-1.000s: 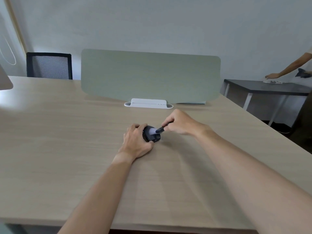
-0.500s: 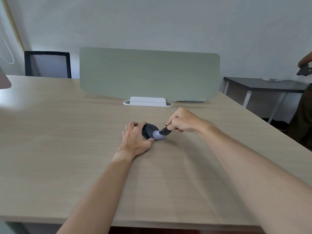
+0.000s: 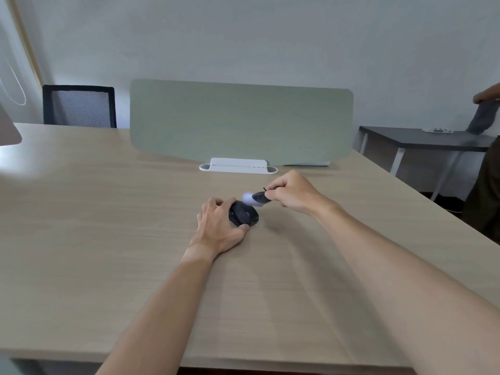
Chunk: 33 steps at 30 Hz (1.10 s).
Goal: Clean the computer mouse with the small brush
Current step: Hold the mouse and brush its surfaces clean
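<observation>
Because the mouse (image 3: 243,215) is small, smooth and would slide on the pale wood-grain table (image 3: 108,212) under a brush stroke, your left hand (image 3: 216,226) is curled round its left side, fingers over the far edge and thumb tip against the near edge, pinning it flat. It lies right between those fingers and your thumb, its rounded, glossy black shell facing up with a shallow dimple near the middle.

Your right hand (image 3: 292,194) pinches the small brush (image 3: 257,199) by its dark, tapered plastic handle, fingers bent tightly around it; a thin black loop or cord end sticks up just above your fingertips. The soft, pale bristle tuft points left from your fingers and looks blurred. It sits just off the far right edge of the mouse, and whether it touches cannot be told.

Holding the handle that short probably gives you fine control for light flicks across the shell and into the seams.

Beyond your fingers stands a matte, felt-like green divider (image 3: 240,120) in a white plastic foot (image 3: 238,165).
</observation>
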Each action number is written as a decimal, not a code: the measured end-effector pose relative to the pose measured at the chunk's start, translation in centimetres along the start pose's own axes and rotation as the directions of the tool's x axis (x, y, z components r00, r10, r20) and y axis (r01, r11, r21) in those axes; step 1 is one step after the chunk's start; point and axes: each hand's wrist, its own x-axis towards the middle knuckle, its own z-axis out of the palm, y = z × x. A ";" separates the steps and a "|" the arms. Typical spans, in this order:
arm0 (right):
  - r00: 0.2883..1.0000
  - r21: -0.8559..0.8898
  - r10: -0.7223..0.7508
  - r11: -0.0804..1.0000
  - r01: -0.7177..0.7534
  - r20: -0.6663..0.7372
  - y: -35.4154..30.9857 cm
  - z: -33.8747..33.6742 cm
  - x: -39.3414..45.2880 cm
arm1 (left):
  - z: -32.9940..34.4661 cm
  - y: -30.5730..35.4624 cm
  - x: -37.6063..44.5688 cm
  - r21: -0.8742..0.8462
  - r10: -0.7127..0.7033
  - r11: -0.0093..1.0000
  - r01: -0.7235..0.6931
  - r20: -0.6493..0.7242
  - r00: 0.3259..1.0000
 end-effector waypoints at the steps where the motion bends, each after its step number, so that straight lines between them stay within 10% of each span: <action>1: 1.000 -0.017 -0.014 1.000 0.014 -0.006 0.0 0.2 0.0 | 0.0 0.0 0.0 -0.004 -0.002 1.000 0.002 -0.003 1.000; 33: 0.996 -0.058 -0.083 0.995 0.085 0.037 0.0 0.4 1.0 | 0.2 -0.6 0.4 -0.036 0.033 0.999 -0.032 0.031 0.999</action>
